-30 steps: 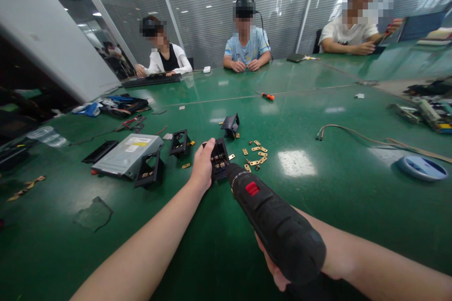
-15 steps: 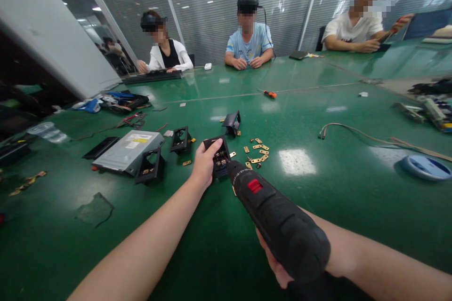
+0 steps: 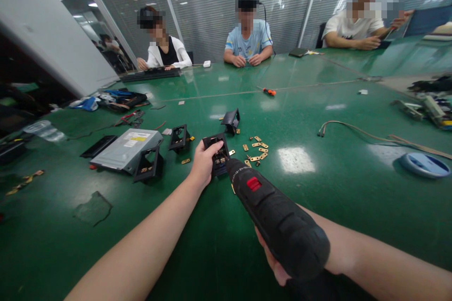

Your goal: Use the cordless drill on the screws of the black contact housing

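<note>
My left hand (image 3: 204, 165) is wrapped round a small black plastic frame (image 3: 218, 152) with brass terminals, holding it upright on the green table (image 3: 346, 197). My right hand (image 3: 273, 268) grips a black electric screwdriver (image 3: 278, 220) with a red switch. The tool's tip points into the frame. Several loose brass plates (image 3: 256, 148) lie just right of the frame.
More black frames (image 3: 147, 165) (image 3: 179, 138) (image 3: 231, 121) and a grey drive box (image 3: 126, 149) lie to the left and behind. A cable (image 3: 353, 129) and a blue disc (image 3: 423, 164) sit to the right. Three people sit at the far side; an orange screwdriver (image 3: 269, 91) lies mid-table.
The view has shifted slightly; my hands, the frame and the screwdriver keep the same pose.
</note>
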`<state>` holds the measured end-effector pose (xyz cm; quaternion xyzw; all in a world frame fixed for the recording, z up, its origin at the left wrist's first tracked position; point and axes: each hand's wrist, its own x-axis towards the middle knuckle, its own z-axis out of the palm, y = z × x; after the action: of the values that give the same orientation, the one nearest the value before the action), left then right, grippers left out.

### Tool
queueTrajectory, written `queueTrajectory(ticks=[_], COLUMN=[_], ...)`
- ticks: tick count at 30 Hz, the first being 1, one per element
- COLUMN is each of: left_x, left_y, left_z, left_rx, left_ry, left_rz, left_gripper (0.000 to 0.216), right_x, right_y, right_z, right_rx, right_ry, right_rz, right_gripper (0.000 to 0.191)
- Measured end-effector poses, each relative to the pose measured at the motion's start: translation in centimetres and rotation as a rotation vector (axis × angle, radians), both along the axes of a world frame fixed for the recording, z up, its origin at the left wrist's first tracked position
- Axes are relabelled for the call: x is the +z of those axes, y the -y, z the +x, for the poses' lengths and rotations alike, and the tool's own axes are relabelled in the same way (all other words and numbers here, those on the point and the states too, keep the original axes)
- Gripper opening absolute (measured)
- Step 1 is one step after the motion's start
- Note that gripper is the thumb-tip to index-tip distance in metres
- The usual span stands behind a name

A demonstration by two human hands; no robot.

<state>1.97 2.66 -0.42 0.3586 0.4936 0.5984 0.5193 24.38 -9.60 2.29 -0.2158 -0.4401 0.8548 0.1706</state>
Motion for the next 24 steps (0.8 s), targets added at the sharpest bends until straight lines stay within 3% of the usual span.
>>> queueTrajectory(ticks=[24], left_x=[0.06], left_y=[0.02], left_z=[0.13], left_rx=[0.008], left_ry=[0.016], left_rz=[-0.013], left_gripper=[0.036], right_x=[-0.01], right_y=[-0.06], right_z=[-0.19], right_rx=[-0.016], right_ry=[-0.026], right_rz=[0.057], right_gripper=[0.048])
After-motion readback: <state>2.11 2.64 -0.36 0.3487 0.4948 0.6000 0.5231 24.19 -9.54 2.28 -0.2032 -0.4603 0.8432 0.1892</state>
